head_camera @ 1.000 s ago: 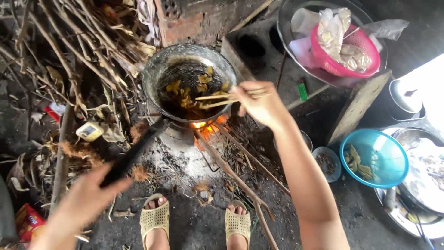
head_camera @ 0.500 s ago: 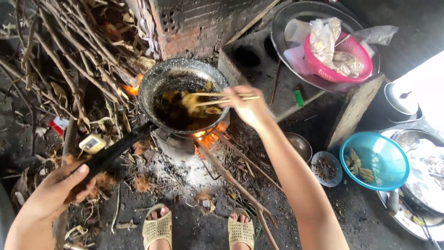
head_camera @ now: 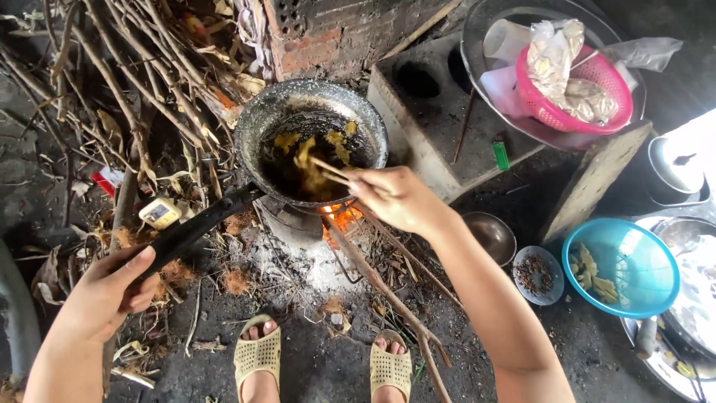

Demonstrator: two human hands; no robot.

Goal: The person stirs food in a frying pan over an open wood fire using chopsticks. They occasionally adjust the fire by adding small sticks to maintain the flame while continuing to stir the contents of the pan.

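Down at ground level, over a small wood fire point(head_camera: 339, 218), we've got a blackened pan point(head_camera: 312, 142) sitting on a low stove, with yellowish pieces of food point(head_camera: 313, 160) frying in dark oil. Our left hand point(head_camera: 108, 291) is wrapped around the far end of the pan's long black handle point(head_camera: 195, 227), thumb on top, fingers curled under it. That handle runs diagonally from the pan rim down and to the left, toward our left side, so the pan lies up and to the right of that hand.

Our right hand point(head_camera: 395, 198) is closed on a pair of chopsticks point(head_camera: 332, 170), pinching them near the back end. The sticks point up-left from the hand, tips down among the food near the middle of the pan. So the right hand is clearly the nearer one to the food, sitting just off the pan's lower right rim, while the left is well apart from it at the end of the handle.

Around us: a heap of dry sticks point(head_camera: 112, 82) to the left, a brick block point(head_camera: 328, 33) behind the pan, a pink basket point(head_camera: 585, 93) on a metal tray up right, a blue colander point(head_camera: 623, 265) with a few cut pieces at right, and our sandalled feet point(head_camera: 257, 358) below the fire.
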